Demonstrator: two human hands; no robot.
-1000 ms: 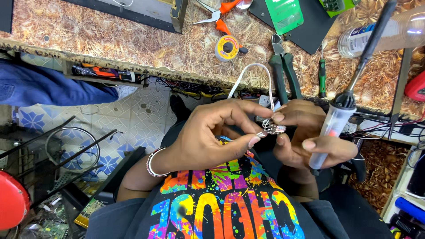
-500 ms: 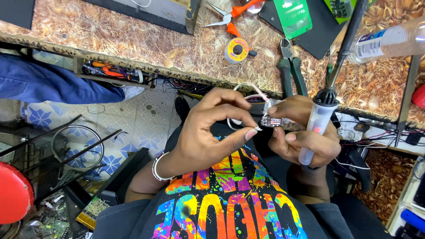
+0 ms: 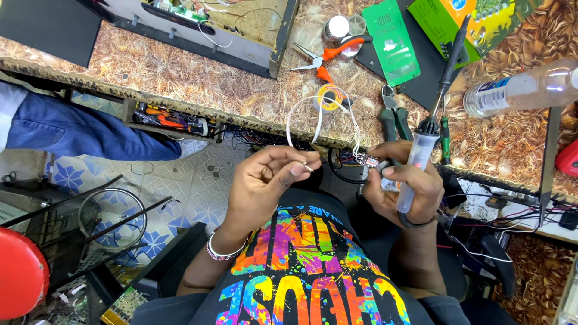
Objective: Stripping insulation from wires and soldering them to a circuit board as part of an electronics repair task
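Left hand point(image 3: 265, 180) pulls away, pinching thin white wire point(image 3: 301, 117); right hand point(image 3: 400, 186) grips small circuit board point(image 3: 368, 161) and clear-handled soldering iron point(image 3: 421, 150).

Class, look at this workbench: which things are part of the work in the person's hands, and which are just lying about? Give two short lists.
In hand:
left hand pinching the white wire
right hand holding the small circuit board and the soldering iron

Lying about:
orange pliers
green pliers
tape roll
plastic bottle
green packets
red stool
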